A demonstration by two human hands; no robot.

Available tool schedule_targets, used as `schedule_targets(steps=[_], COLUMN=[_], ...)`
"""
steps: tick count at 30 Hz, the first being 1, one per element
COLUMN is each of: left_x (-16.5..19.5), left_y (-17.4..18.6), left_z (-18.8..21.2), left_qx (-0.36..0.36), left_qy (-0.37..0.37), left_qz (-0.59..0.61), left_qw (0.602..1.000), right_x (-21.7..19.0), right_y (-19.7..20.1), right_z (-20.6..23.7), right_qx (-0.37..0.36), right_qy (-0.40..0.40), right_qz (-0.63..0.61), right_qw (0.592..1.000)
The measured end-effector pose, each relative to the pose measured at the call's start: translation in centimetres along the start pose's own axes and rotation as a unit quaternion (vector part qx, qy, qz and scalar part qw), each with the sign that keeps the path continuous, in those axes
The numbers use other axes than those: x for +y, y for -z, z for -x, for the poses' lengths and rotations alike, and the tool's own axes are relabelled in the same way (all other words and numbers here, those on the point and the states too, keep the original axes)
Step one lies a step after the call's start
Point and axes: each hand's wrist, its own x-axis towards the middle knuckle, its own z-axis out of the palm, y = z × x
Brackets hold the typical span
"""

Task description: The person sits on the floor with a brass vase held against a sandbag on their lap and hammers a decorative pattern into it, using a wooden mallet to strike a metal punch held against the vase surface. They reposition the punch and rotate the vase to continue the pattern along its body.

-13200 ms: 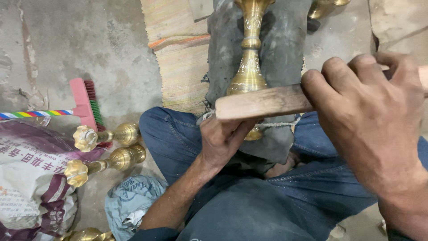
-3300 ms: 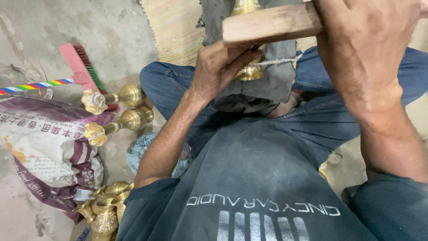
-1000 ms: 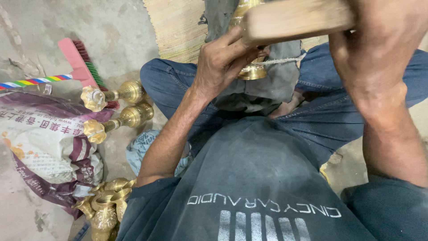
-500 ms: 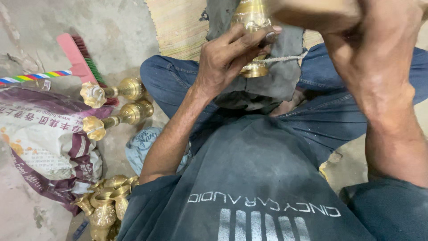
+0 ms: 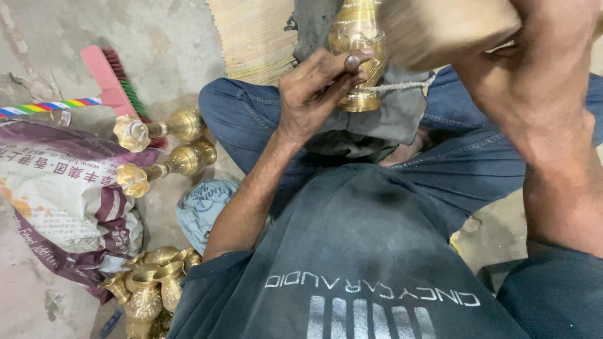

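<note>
Brass vase [image 5: 357, 37] gripped by left hand [image 5: 314, 94]; right hand [image 5: 534, 75] clenched on blurred wooden block [image 5: 446, 28].

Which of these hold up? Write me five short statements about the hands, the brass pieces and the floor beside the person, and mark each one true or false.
1. The left hand grips a brass vase-shaped piece over the lap. True.
2. The right hand is empty. False: it holds a blurred wooden block up beside the brass piece.
3. Two brass stands lie on their sides next to a printed sack. True.
4. The brush on the floor has a blue back. False: its back is pink, with red and green bristles.
5. The person wears light-coloured shorts. False: the legs are in blue jeans.
</note>
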Motion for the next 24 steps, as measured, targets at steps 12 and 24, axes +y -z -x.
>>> schedule_targets(steps=[12, 24], left_x=[-1.9, -1.4], left_y=[0.3, 1.1], left_z=[0.5, 0.1], left_qx=[0.014, -0.024], left_qy=[-0.025, -0.026], left_qz=[-0.041, -0.056], left_qw=[0.999, 0.998], right_x=[-0.2, -0.3], right_y=[0.4, 0.6], right_z=[-0.1, 0.1], right_qx=[-0.007, -0.011], right_qy=[0.007, 0.007], right_qz=[0.004, 0.003], right_qw=[1.0, 1.0])
